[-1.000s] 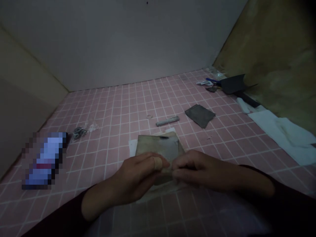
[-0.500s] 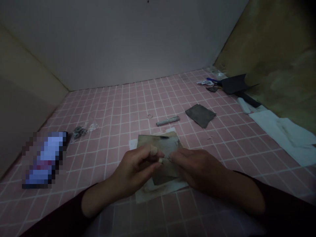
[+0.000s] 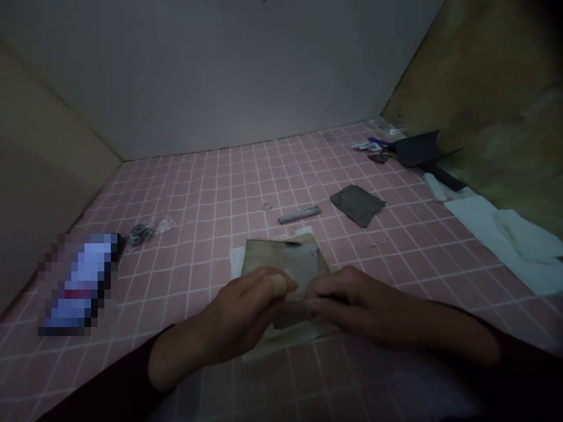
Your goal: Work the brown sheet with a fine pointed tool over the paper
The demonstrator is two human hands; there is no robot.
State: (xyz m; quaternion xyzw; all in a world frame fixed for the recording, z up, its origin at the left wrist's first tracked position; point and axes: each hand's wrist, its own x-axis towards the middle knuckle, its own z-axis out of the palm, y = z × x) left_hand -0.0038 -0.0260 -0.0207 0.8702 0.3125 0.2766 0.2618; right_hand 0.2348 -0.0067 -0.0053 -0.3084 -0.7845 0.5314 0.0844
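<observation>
My left hand [image 3: 248,313] is closed, with its fingers curled toward the thumb and a beige wrap around one finger. Whatever it may pinch is hidden. Facing it, my right hand [image 3: 356,305] is also closed, fingers pressed together; I cannot make out what is in it. Both hands are over a worn grey-brown square sheet [image 3: 281,255], with a small gap between their fingertips. Beneath that sheet lies white paper [image 3: 236,261], stained in places. Just beyond are a thin grey rod or rolled tube [image 3: 299,214] and a small pale ring [image 3: 266,206].
A dark grey sheet [image 3: 358,206] lies beyond my right hand. At left are a blurred-out phone [image 3: 83,281] and a clear bag of small metal parts [image 3: 143,233]. White papers [image 3: 497,240] and a black dustpan-like piece [image 3: 417,149] lie along the right wall.
Both hands have turned and curled in more, and the right forearm has shifted slightly right. A tiny thin thing between the fingertips before is now hidden from view.
</observation>
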